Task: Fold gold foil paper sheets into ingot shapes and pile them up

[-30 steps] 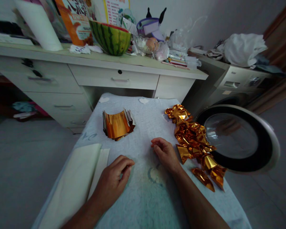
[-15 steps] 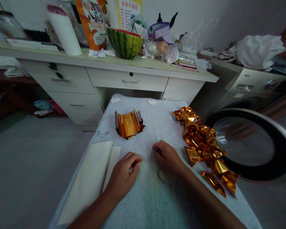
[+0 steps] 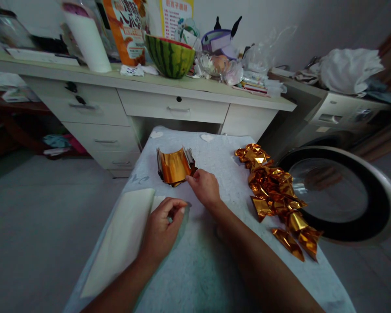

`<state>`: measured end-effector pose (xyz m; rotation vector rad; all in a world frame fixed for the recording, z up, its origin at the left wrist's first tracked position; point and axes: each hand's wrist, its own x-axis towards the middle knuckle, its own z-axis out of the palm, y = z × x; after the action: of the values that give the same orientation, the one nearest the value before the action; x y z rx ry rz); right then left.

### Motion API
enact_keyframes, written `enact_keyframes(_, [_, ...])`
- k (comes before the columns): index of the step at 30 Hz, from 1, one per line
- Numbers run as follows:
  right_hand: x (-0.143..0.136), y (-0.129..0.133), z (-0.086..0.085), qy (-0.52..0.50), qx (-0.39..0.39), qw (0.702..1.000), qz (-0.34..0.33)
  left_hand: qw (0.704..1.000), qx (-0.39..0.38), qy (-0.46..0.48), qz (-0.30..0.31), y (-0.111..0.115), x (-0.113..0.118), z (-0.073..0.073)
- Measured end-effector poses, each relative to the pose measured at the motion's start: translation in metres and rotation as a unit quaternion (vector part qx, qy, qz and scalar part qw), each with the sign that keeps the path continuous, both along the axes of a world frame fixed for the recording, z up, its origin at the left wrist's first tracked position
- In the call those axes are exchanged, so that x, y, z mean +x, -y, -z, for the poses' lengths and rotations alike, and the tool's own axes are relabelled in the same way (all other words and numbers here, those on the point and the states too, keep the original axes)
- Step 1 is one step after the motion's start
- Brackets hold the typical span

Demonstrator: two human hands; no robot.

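Note:
A curved stack of gold foil sheets (image 3: 174, 166) lies on the cloth-covered table (image 3: 202, 256), its side edges curled up. My right hand (image 3: 204, 186) is at the stack's lower right corner, thumb and fingertips pinched together at the foil. Nearer to me, my left hand (image 3: 164, 226) rests with its fingers curled and thumb close to the index finger; nothing shows in it. It partly covers the folded pale paper (image 3: 124, 234) on the left. Crumpled and folded gold foil pieces (image 3: 273, 187) lie in a row along the right side.
Behind the table stands a desk with drawers (image 3: 179, 108), bearing half a watermelon (image 3: 170, 56), an orange snack bag (image 3: 126, 34), a white bottle (image 3: 87, 39) and plastic bags. The open round door (image 3: 332, 193) of a washing machine (image 3: 339, 111) reaches close to the table's right edge.
My right hand has moved forward and left to the foil stack's corner. My left hand has shifted slightly forward and left, its fingers still curled.

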<state>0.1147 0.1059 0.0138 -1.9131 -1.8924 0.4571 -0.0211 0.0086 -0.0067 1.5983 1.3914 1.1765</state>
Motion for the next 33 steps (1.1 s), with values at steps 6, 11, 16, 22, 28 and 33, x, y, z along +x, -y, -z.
enact_keyframes(6, [-0.007, -0.009, 0.011, -0.004, 0.016, 0.999, 0.028, 1.0, -0.012, 0.013, -0.012, -0.001, 0.0, 0.001])
enact_keyframes(11, [-0.011, -0.014, 0.016, 0.007, 0.034, 0.999, 0.034, 1.0, -0.01, 0.009, -0.009, 0.0, -0.001, 0.001])
enact_keyframes(16, [-0.014, -0.018, 0.018, 0.037, 0.035, 0.998, 0.026, 1.0, -0.011, 0.007, -0.004, 0.001, -0.002, 0.002])
enact_keyframes(22, [-0.017, -0.016, 0.018, 0.045, 0.026, 0.998, 0.029, 1.0, -0.009, 0.01, -0.002, 0.0, -0.002, 0.004])
enact_keyframes(28, [-0.017, -0.012, 0.018, 0.037, 0.021, 0.999, 0.024, 1.0, -0.014, 0.022, -0.01, -0.001, -0.002, 0.002])
enact_keyframes(33, [-0.013, -0.011, 0.02, 0.011, 0.02, 1.0, 0.018, 0.998, -0.028, 0.05, -0.024, -0.002, -0.001, 0.001])
